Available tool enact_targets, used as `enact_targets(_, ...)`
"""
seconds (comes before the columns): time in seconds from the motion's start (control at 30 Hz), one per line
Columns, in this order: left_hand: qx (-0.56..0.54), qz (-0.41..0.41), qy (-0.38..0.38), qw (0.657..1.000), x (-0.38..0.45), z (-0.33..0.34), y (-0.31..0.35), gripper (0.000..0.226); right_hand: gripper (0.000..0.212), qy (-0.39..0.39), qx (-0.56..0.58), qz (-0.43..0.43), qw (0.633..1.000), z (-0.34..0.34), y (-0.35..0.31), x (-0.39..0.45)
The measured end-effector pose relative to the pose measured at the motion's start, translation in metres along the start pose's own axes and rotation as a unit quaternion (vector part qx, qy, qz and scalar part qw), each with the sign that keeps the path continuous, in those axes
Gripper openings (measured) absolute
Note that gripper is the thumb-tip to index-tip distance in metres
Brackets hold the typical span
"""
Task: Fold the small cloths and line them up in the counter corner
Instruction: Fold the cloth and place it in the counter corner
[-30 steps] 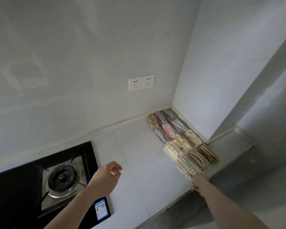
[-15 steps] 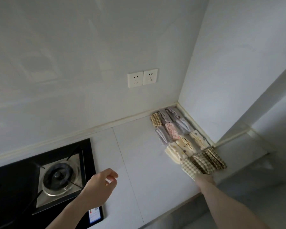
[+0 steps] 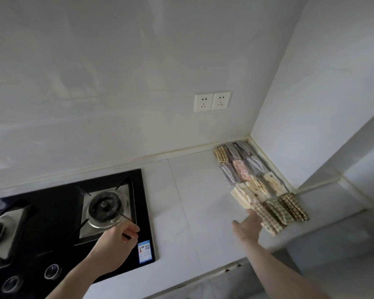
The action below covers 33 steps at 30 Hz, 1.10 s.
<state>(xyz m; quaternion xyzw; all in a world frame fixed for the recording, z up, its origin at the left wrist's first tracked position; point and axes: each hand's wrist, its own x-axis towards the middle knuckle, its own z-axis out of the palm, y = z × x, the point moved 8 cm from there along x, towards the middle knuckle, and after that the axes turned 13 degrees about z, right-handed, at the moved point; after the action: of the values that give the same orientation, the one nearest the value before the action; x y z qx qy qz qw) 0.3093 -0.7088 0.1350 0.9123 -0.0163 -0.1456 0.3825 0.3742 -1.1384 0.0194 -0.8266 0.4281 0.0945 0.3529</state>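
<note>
Twelve or so cloths: small folded cloths (image 3: 253, 180) lie in rows of three on the white bench (image 3: 192, 201), packed into the corner (image 3: 249, 140) where the two walls meet and running from there toward the bench's front edge.
Nearest row: three brown checked cloths (image 3: 279, 212) sit farthest from the corner, side by side and touching.
Right hand: my right hand (image 3: 247, 226) reaches toward the corner, fingers (image 3: 252, 214) straight and released, their tips touching the outermost checked cloth.
Left hand: my left hand (image 3: 115, 249) hangs well away from the corner, over the black gas hob (image 3: 58, 212), fingers loosely curled and holding nothing.
Wall: a double socket (image 3: 212, 101) is on the back wall, up and left of the corner.
</note>
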Motion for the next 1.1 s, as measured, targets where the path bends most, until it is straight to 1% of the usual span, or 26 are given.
enact_targets(0.13,-0.011,-0.025,0.041,0.999,-0.056,-0.026,-0.036,0.02,0.061,-0.111,-0.021,-0.099,0.989,0.059,-0.043,-0.09)
enact_targets(0.23,-0.025,-0.053,0.079,0.995,-0.117,-0.051,-0.077,0.023,0.059,-0.169,-0.051,-0.189,0.966,0.105,-0.074,-0.181)
enact_targets(0.33,-0.025,-0.078,0.133,0.988,-0.185,-0.081,-0.122,0.024,0.058,-0.219,-0.054,-0.262,0.938,0.148,-0.097,-0.278)
enact_targets(0.5,-0.042,-0.127,0.195,0.972,-0.287,-0.119,-0.195,0.022,0.061,-0.317,-0.073,-0.359,0.875,0.206,-0.117,-0.437)
enact_targets(0.6,-0.047,-0.15,0.24,0.958,-0.334,-0.141,-0.226,0.024,0.06,-0.363,-0.102,-0.411,0.83,0.235,-0.124,-0.515)
enact_targets(0.7,-0.057,-0.163,0.282,0.944,-0.368,-0.165,-0.25,0.024,0.057,-0.39,-0.137,-0.464,0.784,0.263,-0.137,-0.576)
enact_targets(0.83,-0.077,-0.194,0.339,0.918,-0.406,-0.194,-0.287,0.023,0.054,-0.43,-0.169,-0.501,0.732,0.301,-0.155,-0.639)
enact_targets(1.0,-0.076,-0.253,0.357,0.896,-0.45,-0.221,-0.332,0.026,0.052,-0.465,-0.196,-0.524,0.686,0.355,-0.172,-0.696)
enact_targets(1.1,-0.065,-0.286,0.387,0.874,-0.477,-0.244,-0.356,0.028,0.052,-0.477,-0.212,-0.539,0.661,0.387,-0.175,-0.727)
